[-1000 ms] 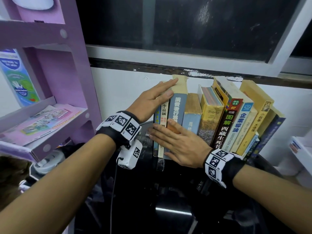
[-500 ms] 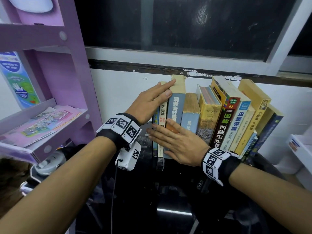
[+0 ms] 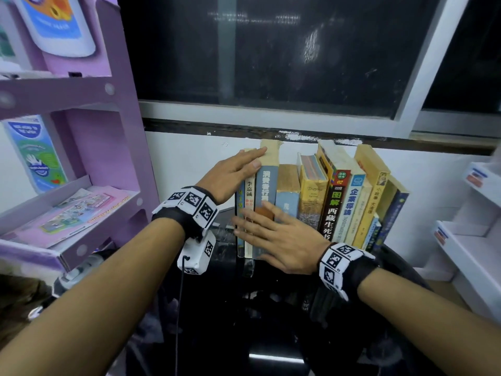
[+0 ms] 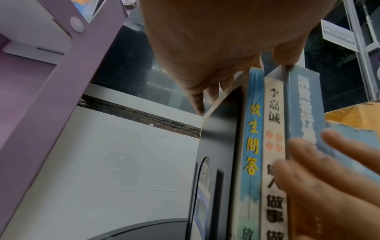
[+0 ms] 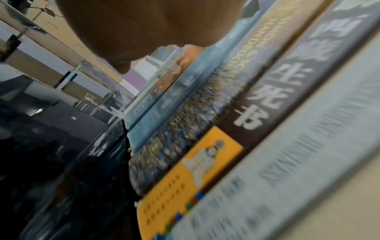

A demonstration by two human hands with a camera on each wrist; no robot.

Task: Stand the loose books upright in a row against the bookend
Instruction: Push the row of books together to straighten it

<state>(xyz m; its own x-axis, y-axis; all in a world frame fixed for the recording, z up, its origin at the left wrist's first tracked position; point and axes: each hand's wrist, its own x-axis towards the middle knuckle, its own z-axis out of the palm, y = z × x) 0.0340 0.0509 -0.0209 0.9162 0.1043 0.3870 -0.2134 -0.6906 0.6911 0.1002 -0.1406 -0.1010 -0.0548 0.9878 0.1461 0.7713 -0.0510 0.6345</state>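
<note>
A row of books stands spine-out on the black table (image 3: 271,321) against the white wall. Leftmost are a thin blue book (image 3: 240,202), a white book (image 3: 249,196) and a taller grey-blue book (image 3: 267,185). A black bookend (image 4: 218,146) stands upright against the blue book (image 4: 252,146). My left hand (image 3: 244,164) lies flat across the tops of these left books, fingers straight. My right hand (image 3: 257,223) presses flat, fingers spread, on their spines. Further right, a yellow book (image 3: 311,196), a dark brown book (image 3: 334,202) and several others lean slightly right.
A purple shelf unit (image 3: 113,131) holding leaflets stands close on the left. White trays (image 3: 466,240) sit at the right. A dark window (image 3: 284,50) with a white sill runs above the books. A cable hangs from my left wrist.
Almost nothing: both hands stay flat on the left books, and the view has shifted only slightly.
</note>
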